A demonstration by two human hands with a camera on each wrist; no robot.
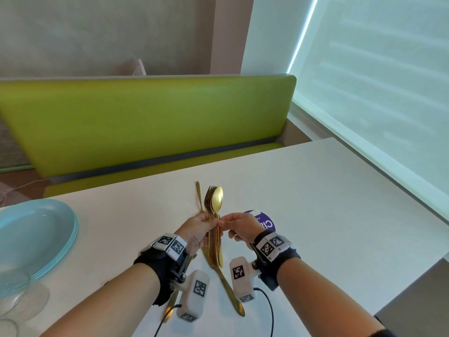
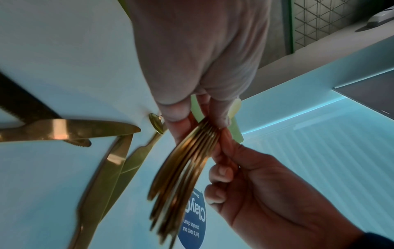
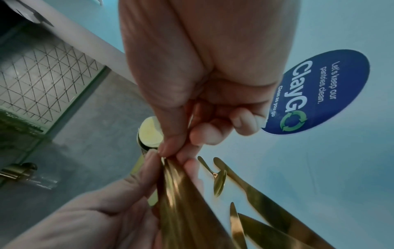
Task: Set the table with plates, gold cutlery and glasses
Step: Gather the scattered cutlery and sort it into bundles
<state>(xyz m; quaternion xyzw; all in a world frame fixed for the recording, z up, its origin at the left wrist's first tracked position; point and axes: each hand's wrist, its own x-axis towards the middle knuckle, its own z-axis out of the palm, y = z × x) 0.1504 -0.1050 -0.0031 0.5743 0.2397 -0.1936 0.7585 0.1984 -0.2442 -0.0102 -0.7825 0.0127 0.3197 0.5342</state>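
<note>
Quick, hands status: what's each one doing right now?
Left hand: grips the bundle of gold cutlery by the handles.
Right hand: fingers pinch one piece at the bundle's edge.

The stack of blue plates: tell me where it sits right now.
In the head view the stack of blue plates sits at the table's left edge, left of the left hand, with clear glasses just in front.

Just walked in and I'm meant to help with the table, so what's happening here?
A person is sorting gold cutlery. Their left hand grips a bundle of spoons and forks above the white table, while the right hand pinches at the bundle, seemingly to pull one piece out. A few knives and a small spoon lie on the table. The blue plates are stacked at the left, not yet laid out.
</note>
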